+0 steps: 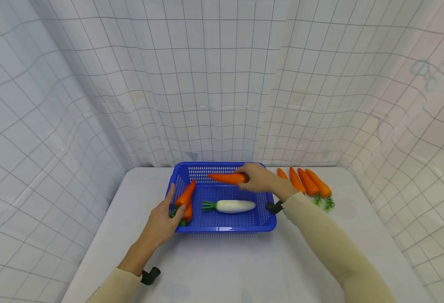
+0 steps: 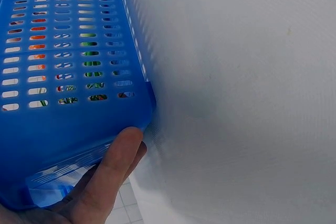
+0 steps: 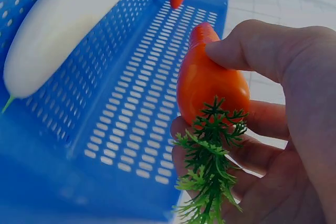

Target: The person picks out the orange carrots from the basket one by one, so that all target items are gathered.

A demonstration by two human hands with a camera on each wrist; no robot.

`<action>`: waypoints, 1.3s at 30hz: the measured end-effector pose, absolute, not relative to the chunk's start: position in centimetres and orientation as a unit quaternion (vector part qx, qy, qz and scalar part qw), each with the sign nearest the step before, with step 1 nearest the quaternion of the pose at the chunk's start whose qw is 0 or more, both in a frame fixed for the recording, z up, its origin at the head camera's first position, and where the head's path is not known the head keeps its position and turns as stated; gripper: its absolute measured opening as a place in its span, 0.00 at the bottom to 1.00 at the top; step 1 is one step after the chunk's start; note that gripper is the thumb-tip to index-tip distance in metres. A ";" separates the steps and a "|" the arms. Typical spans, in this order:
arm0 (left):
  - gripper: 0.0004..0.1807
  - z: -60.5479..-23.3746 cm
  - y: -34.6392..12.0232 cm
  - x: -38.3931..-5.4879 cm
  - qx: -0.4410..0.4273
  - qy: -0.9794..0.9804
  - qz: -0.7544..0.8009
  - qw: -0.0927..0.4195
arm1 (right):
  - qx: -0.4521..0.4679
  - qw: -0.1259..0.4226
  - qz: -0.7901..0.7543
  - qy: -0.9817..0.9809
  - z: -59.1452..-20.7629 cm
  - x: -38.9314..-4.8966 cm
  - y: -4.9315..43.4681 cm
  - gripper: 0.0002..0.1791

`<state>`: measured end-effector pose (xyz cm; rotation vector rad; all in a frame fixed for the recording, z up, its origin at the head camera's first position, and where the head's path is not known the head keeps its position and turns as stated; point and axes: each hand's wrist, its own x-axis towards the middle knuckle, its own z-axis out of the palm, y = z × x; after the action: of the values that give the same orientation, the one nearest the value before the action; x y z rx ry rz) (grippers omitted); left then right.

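At about 7 o'clock on the desk (image 1: 104,235), the left hand (image 1: 163,223) lies against the near left corner of the blue basket (image 1: 222,229). Its fingers (image 2: 113,174) are straight and relaxed, pressed flat to the outside wall and gripping nothing; judging by that, the hand is there to steady the basket so it does not slide. The basket is a shallow rectangular tray of glossy moulded plastic, its walls and floor pierced with rows of small slots.

Inside it, along the left wall at 9 o'clock, lie two orange carrots (image 1: 185,201) with green tops, just beside the left hand's fingertips. In the middle lies a white radish (image 1: 232,205), smooth and blunt-ended, with a short green stalk pointing left. It lies lengthways on the floor of the basket, apart from the carrots.

At 12 o'clock, over the far wall, the right hand (image 1: 257,178) holds a carrot (image 1: 227,178) by its thick end, tip pointing left. The thumb curls over the top and the other fingers (image 3: 262,145) under it, so the grip is closed round the carrot near its frilly, stiff-looking green leaves (image 3: 210,177). The carrot looks like smooth, slightly shiny plastic, tapered to a rounded point; holding it at the thick end probably gives the firmest hold and keeps it level above the basket floor.

At 2 o'clock, outside the basket, a row of four more carrots (image 1: 305,183) lies side by side on the white desk, leaves towards the person. A white gridded cloth (image 1: 222,84) hangs behind.
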<state>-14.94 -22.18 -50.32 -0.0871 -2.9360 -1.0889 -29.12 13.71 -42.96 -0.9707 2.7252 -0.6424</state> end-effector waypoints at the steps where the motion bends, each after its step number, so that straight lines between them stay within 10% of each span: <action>1: 0.50 -50.3 -22.2 -14.9 -0.028 -0.937 -0.349 0.005 | -0.324 0.085 -0.215 0.917 -42.8 -29.0 14.0 0.28; 39: 0.50 -50.3 -22.0 -15.0 -0.020 -0.942 -0.334 -0.002 | -0.161 -0.022 -0.329 0.930 -46.1 -23.6 27.6 0.29</action>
<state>-15.03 -21.99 -50.30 -0.0620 -2.9650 -1.0504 -23.60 27.56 -46.06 -0.5143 2.9651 -1.0475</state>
